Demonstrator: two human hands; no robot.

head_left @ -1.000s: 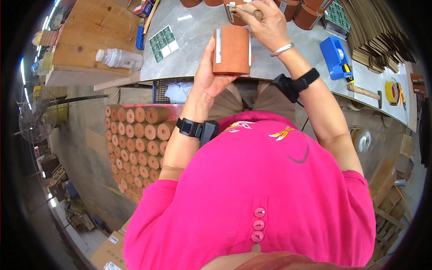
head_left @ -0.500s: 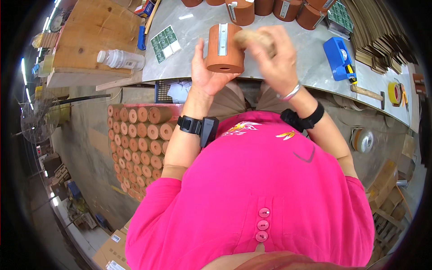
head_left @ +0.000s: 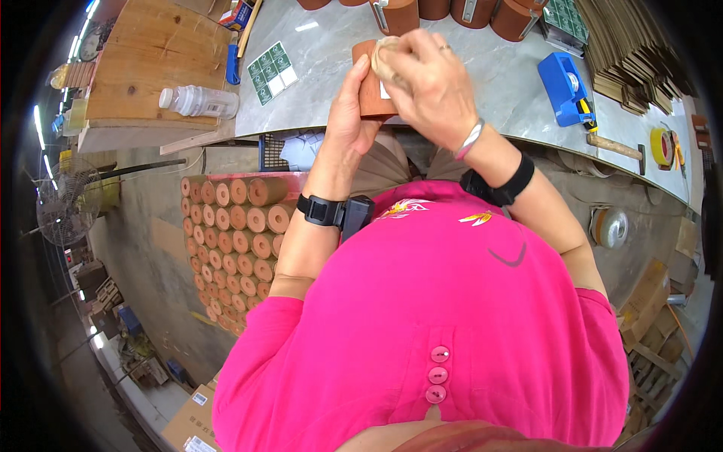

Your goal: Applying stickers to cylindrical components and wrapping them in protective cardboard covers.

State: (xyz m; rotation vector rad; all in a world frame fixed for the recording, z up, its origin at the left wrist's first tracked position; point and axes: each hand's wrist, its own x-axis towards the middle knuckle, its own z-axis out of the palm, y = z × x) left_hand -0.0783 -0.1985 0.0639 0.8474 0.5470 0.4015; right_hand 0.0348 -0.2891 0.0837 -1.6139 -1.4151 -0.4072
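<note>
My left hand (head_left: 348,117) is closed around the left side of a reddish-brown clay cylinder (head_left: 369,98), held above the table's near edge. Against its surface my right hand (head_left: 433,87) presses a wadded beige cloth (head_left: 387,62). A small white patch peeks out beside the right fingers; most of the cylinder's right side is hidden behind that hand. Farther back stand several similar cylinders (head_left: 398,18), some with metal strips on their sides.
Left on the grey table (head_left: 316,64) are a sheet of green stickers (head_left: 269,71) and a clear bottle (head_left: 199,101). A blue tape dispenser (head_left: 561,87), a hammer (head_left: 616,145) and stacked cardboard (head_left: 629,56) lie right. Many cylinders (head_left: 233,241) are stacked at lower left.
My right hand has moved left, bringing the cloth onto the cylinder. The cylinder has turned, so its metal strip no longer shows and a white patch does.
</note>
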